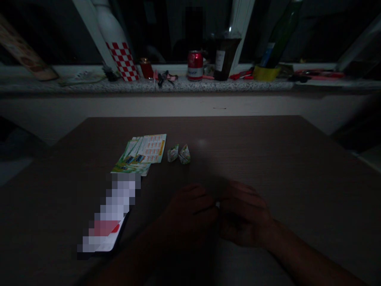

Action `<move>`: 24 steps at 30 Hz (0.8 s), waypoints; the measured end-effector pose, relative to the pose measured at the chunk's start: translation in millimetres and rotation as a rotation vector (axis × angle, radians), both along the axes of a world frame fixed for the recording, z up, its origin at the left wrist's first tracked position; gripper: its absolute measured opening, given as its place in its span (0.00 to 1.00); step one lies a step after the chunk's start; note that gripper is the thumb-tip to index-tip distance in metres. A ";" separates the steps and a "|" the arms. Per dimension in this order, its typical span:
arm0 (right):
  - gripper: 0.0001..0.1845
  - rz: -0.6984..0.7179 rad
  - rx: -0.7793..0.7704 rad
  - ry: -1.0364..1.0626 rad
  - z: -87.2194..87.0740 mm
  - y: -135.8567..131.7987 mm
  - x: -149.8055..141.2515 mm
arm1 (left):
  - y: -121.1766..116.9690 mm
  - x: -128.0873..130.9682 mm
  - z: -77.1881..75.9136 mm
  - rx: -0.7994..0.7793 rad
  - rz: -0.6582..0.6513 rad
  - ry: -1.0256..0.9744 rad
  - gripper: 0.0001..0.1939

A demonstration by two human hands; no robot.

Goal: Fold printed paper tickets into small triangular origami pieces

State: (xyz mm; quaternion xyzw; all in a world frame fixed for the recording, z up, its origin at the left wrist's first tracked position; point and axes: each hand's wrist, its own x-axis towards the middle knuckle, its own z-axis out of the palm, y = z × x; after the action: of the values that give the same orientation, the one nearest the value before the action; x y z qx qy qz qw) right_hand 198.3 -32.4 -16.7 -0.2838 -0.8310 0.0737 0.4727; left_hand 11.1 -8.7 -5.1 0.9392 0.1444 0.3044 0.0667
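My left hand (192, 210) and my right hand (245, 214) meet low over the table, dark in the dim light. Both have their fingers curled, fingertips close together. A tiny whitish spot shows between them; what they hold, if anything, is too dark to name. Beyond my left hand lie two small folded paper shapes (184, 154), green and white, side by side. Left of these is a loose stack of printed leaflets (153, 149) with rows of small print and green edges. Nearer to me, a phone (111, 240) with a lit, partly pixelated screen lies beside my left forearm.
Behind the brown table (253, 135) runs a speckled stone sill (178, 84) below dark windows. On it stand a red-and-white checked bottle (123, 59), a red can (195, 65), a dark plastic cup (224, 57) and a green bottle (279, 35) by a yellow holder (266, 73).
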 end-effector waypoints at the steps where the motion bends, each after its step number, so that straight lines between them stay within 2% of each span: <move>1: 0.06 -0.006 0.001 0.003 0.4 -0.1 0.0 | -0.3 0.3 -0.1 0.002 -0.008 -0.014 0.12; 9: 0.08 -0.018 -0.016 0.022 -2.6 0.6 6.6 | -1.4 1.4 0.9 -0.021 -0.039 -0.141 0.08; 16: 0.10 -0.026 -0.049 0.036 -1.1 5.7 16.3 | -2.4 -6.1 6.7 -0.065 0.003 -0.204 0.07; 24: 0.10 -0.072 -0.068 0.037 -0.5 14.9 24.2 | 1.0 -17.0 11.8 -0.036 0.059 -0.241 0.06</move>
State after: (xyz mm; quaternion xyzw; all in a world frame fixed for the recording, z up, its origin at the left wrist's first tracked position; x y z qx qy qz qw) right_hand 222.5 -17.5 -17.2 -0.3281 -0.8083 0.0901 0.4804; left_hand -5.9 -7.6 6.7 0.8898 0.1684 0.4143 0.0914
